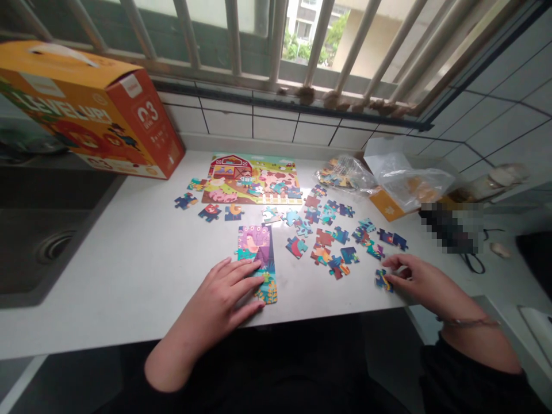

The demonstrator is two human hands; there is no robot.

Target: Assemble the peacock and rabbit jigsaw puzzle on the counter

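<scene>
Lower centre, the left hand [228, 290] is lying on the puzzle [253, 237], grip spread; lower right, the right hand [416, 279] is touching a piece [382, 280], if pinching I cannot tell

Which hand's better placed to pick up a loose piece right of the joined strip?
Right hand, I'd say: it's at a loose puzzle piece, on the side with most scattered pieces. The left hand rests on the joined strip.

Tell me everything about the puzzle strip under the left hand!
The puzzle strip looks like printed cardboard, made of joined pieces. A bird on purple shows near the top, yellow leafy plants near the bottom. It lies flat on the counter, longer front to back than across. The left hand rests on it, hiding part.
</scene>
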